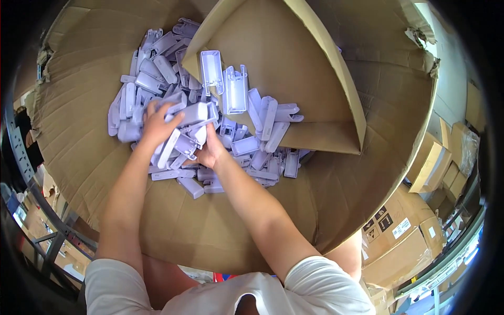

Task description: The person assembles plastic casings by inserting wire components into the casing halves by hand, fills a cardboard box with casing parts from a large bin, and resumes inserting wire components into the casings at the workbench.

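A heap of pale white plastic housings (163, 68), long and trough-shaped with rounded ends, lies inside a large cardboard box. My left hand (157, 123) reaches over the heap from the left, its fingers curved against several housings. From the right, my right hand (211, 149) cups the same cluster low down, thumb upward; its other fingers are partly hidden under the pieces. Between the two hands sits a bunch of housings, among them a smooth one (194, 114) lying across the top.
The tall box wall (79, 115) curves round the heap, torn at its upper rim. A smaller open carton (283, 63) is tilted inside, with a few housings at its mouth. Outside at the right stand closed cartons (399, 236); a dark metal frame (52, 236) is at the left.
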`<state>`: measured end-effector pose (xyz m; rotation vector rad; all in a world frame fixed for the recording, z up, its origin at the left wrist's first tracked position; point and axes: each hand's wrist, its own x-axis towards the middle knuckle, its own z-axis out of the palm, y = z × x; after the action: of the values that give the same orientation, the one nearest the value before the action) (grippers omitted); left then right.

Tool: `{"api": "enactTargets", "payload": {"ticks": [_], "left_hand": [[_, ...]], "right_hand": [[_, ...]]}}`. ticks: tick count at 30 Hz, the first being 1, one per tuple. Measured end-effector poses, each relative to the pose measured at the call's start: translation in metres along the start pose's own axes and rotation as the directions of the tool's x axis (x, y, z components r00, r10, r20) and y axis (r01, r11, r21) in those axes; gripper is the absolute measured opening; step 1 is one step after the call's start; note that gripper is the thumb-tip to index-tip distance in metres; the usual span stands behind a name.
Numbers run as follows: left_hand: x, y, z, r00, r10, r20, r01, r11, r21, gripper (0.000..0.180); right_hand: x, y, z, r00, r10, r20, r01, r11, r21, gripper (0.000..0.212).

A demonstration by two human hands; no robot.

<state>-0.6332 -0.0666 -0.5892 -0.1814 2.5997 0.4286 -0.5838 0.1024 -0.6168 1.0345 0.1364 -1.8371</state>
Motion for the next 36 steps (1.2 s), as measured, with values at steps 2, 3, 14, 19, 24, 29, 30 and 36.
{"api": "enactTargets", "payload": {"ticks": [2, 3, 14, 19, 24, 29, 30, 36], "left_hand": [[-0.028, 0.0, 0.005, 0.996, -0.094, -0.009, 0.093, 0.992, -0.091, 0.053], [-0.041, -0.002, 0.013, 0.994, -0.102, -0.03, 0.096, 0.982, -0.163, 0.052], [-0.056, 0.188, -0.079, 0.948, 0.292, -0.126, -0.285, 0.956, 0.07, 0.034], [-0.007, 0.209, -0.147, 0.638, 0.552, -0.536, -0.666, 0.745, -0.025, 0.04], [0.035, 0.058, -0.081, 0.838, -0.104, -0.535, -0.084, 0.945, -0.315, 0.034], [0.002, -0.072, 0.002, 0.917, -0.282, -0.282, 0.345, 0.916, 0.203, 0.059], [-0.006, -0.076, 0.012, 0.902, -0.369, -0.224, 0.425, 0.854, 0.301, 0.066], [-0.06, -0.168, 0.062, 0.707, -0.688, -0.164, 0.613, 0.711, -0.344, 0.081]], "right_hand": [[-0.003, 0.011, -0.002, 0.987, -0.016, 0.161, 0.005, 0.997, 0.071, 0.075], [0.004, 0.02, -0.006, 0.977, -0.092, 0.191, 0.059, 0.983, 0.171, 0.062], [-0.104, -0.011, 0.06, 0.749, -0.651, 0.124, 0.48, 0.662, 0.576, 0.054], [-0.153, -0.051, 0.063, 0.622, -0.783, 0.036, 0.662, 0.549, 0.511, 0.079], [-0.095, -0.011, -0.043, 0.367, -0.776, -0.513, 0.814, 0.534, -0.227, 0.047], [-0.091, 0.013, -0.044, 0.072, -0.997, 0.004, 0.189, 0.01, -0.982, 0.019], [-0.092, 0.011, -0.047, 0.157, -0.973, 0.168, 0.027, -0.166, -0.986, 0.021], [-0.072, 0.038, -0.032, 0.392, -0.906, 0.157, -0.324, -0.296, -0.898, 0.053]]}}
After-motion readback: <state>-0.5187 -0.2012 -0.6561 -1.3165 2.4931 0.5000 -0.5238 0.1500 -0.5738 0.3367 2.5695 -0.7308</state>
